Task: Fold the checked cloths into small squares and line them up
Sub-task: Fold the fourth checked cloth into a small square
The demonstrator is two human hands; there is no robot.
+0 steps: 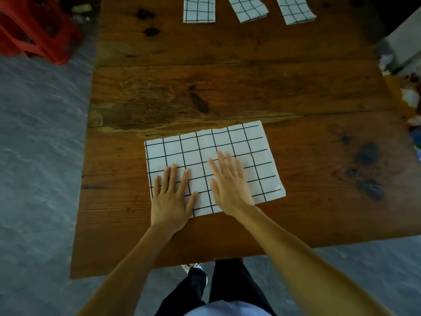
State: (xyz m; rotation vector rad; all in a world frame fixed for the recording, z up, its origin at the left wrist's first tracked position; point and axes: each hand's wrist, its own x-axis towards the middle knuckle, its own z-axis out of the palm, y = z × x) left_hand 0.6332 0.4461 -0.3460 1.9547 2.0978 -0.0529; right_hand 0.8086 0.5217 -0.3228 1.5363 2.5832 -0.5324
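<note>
Grey floor, red plastic stool [38, 26] off in the far left corner, and a worn wooden table [227, 87] taking up the middle. A person is standing at its near edge. Three folded cloths [199, 10] are sitting in a row along the far edge, partly cut off from view. A fourth checked cloth [239, 142] is lying near the front edge, folded to a wide rectangle, slightly askew. Left hand [170, 197] is pressing flat on its near-left corner, fingers spread and gripping nothing. Right hand [230, 183] is lying open just beside it, palm down mid-cloth. Looks like smoothing; further folds and lining it up with the others are left.
</note>
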